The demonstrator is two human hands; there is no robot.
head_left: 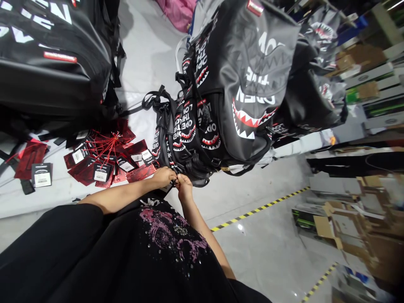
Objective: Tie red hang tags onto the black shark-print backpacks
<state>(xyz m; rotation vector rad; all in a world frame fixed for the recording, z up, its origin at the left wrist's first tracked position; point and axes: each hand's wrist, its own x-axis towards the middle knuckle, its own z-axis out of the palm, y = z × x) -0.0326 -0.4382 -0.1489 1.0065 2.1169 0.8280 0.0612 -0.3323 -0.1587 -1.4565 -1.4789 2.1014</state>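
Observation:
A black backpack (pixel 240 97) with shark-mouth prints and white lettering lies on the white table (pixel 148 50) in front of me. My left hand (pixel 164 176) and my right hand (pixel 184 185) meet at its near lower edge, fingers pinched together on a small part there, a strap end or a tag; what exactly they pinch is hidden by the fingers. A pile of red and black hang tags (pixel 104 158) with red strings lies just left of my left hand.
Another black backpack (pixel 53 54) lies at the far left of the table. More shark-print bags (pixel 318 63) are stacked to the right. Cardboard boxes (pixel 347 227) stand on the floor at right, beside yellow-black floor tape (pixel 259 209).

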